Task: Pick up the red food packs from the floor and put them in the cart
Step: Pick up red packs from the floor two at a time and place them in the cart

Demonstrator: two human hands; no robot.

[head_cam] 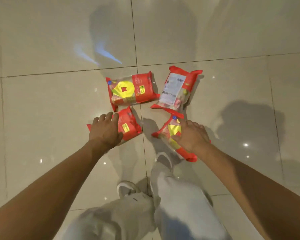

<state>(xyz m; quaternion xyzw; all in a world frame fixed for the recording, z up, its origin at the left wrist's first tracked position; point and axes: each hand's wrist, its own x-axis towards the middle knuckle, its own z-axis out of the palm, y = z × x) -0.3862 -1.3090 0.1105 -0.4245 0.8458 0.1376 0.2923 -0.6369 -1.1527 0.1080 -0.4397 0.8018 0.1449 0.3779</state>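
Several red food packs with yellow labels lie close together on the tiled floor. The far left pack [132,90] lies face up. The far right pack [177,89] shows its white back label. My left hand [104,130] is spread over the left half of the near left pack [128,125], fingers apart, and hides that half. My right hand [192,135] rests on the near right pack [170,130], thumb on its yellow label and fingers draped over its right side. Both near packs still lie on the floor. No cart is in view.
My legs in light trousers and my pale shoes [126,187] stand just behind the packs. Glossy beige floor tiles [50,110] with dark joints stretch away on all sides, with shadows and light reflections on them.
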